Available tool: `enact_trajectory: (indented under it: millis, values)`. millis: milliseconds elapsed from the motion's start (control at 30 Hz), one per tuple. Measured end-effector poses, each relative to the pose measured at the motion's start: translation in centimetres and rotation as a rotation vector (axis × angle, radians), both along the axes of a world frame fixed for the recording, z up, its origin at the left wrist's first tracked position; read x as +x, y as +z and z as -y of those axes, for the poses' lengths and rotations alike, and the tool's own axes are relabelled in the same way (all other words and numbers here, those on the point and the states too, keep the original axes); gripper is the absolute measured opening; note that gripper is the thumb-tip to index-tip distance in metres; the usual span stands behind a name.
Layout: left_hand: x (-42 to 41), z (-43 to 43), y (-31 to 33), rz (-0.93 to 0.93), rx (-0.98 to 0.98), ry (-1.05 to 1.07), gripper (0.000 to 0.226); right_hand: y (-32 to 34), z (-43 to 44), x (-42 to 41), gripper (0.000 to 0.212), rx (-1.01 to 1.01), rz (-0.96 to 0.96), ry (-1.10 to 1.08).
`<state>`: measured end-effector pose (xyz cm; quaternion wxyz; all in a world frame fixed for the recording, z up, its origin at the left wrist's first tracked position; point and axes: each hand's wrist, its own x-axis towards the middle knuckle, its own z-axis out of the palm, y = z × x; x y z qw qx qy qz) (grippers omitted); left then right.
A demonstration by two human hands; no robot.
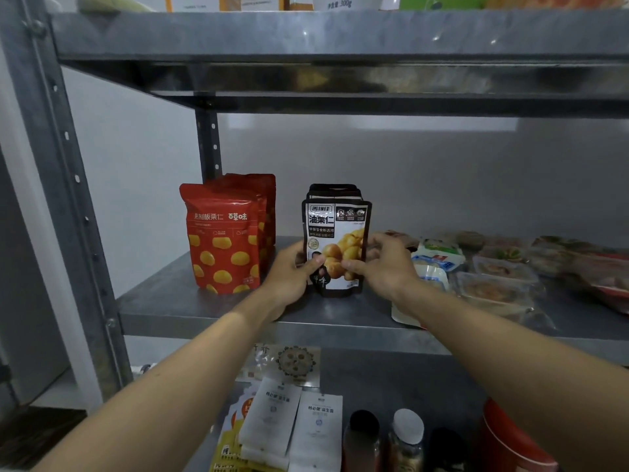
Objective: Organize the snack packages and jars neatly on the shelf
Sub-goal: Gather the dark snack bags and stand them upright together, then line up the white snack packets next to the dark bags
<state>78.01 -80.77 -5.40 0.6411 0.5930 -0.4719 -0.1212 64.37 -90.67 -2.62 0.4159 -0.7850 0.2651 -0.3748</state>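
Presently in hand: squaring the front black chestnut pouch point(335, 247) upright on the middle shelf point(204, 308), at the head of its row.
Left hand point(292, 272): grasps the pouch's lower left edge, thumb on the face.
Right hand point(384, 267): pinches the lower right edge likewise.
Neighbours: red pouches point(223, 240) just left (standing, apart); loose trays point(493, 277) to the right.
Next move, judged: let go gently so the pouch does not topple, then sort the trays.

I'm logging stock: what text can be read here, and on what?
"油栗仁": black pouch
"百草味": red pouch
"300g": white package, uppermost
"益生菌": white sachets, lowest down
Smaller print everywhere is too blurred to read.
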Motion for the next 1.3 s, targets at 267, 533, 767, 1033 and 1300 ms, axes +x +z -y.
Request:
enact_trajectory:
  millis: [267,533,767,1033,1300]
  values:
    - [0.0,-0.5,0.0,0.017,0.012,0.022,0.019,0.0,-0.4,0.2,0.035,-0.010,-0.014,-0.001]
    - [-0.7,-1.6,0.7,0.037,0.065,0.071,0.022,0.8,-0.5,-0.8,0.037,-0.030,-0.100,0.027]
    - [-0.5,-4.5,1.8,0.140,0.202,0.202,0.046,3.1,-1.7,-4.6,0.056,-0.388,-0.380,-0.066]
    - [-5.3,-8.7,3.6,0.745,0.370,0.342,0.060,4.6,-3.1,-9.7,0.082,-0.608,-0.751,-0.062]
    - [-13.7,-6.7,3.4,0.977,0.449,0.440,0.068,4.3,-2.4,-15.0,0.085,-0.758,-0.766,-0.005]
